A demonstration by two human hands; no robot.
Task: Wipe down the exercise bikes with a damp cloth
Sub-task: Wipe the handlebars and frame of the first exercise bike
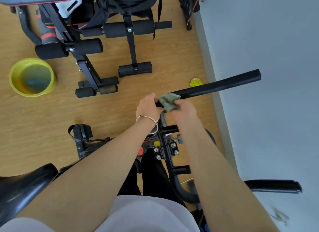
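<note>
The head view, the only one, looks down along both bare forearms at a black bike (164,148) standing beside a pale wall (267,41); the left hand (149,106), with a bracelet (148,119) at the wrist, is curled round the handlebar (219,85) near its middle and steadies it; the right hand (185,109) is blurred, but it appears to hold the bunched green cloth (168,101) against the bar just beside the left hand. The step in hand looks like wiping the handlebar, starting at its centre; most of the bar toward the wall shows no cloth on it, so I judge the bike far from done. The next move calls for sliding the cloth outward along the bar to its capped end, keeping it wrapped and pressed while the left hand holds the bar firm. A yellow basin (32,77) of water sits on the wooden floor (164,59) well off to the left, near a black bench (86,59).
</note>
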